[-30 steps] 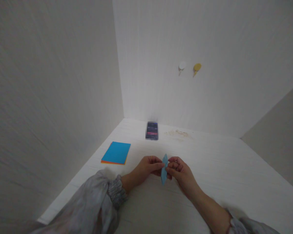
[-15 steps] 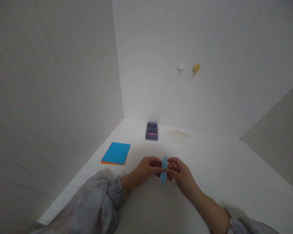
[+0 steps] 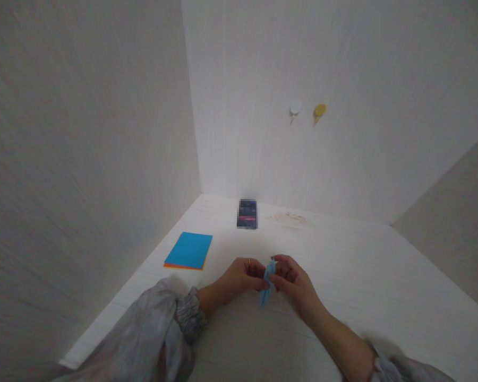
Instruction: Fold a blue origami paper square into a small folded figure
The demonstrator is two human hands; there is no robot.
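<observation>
Between my two hands is a small piece of folded light-blue paper (image 3: pixel 264 298), narrow and held upright above the white tabletop. My left hand (image 3: pixel 242 277) pinches its left side between thumb and fingers; a ring shows on one finger. On the other side, my right hand (image 3: pixel 293 277) has its thumb and fingers closed on the paper's right side, near the upper part. The fingers cover much of the middle, so the exact folds cannot be made out.
To the left lies a stack of coloured paper (image 3: pixel 189 250), blue on top with orange beneath. A blurred dark phone-like object (image 3: pixel 247 214) rests by the back wall. White (image 3: pixel 295 108) and yellow (image 3: pixel 319 111) hooks are on that wall. A brownish mark (image 3: pixel 290 218) stains the table.
The folded paper has tilted, its top leaning right. My right hand's fingers have shifted toward its upper part, and my left thumb sits slightly lower.
</observation>
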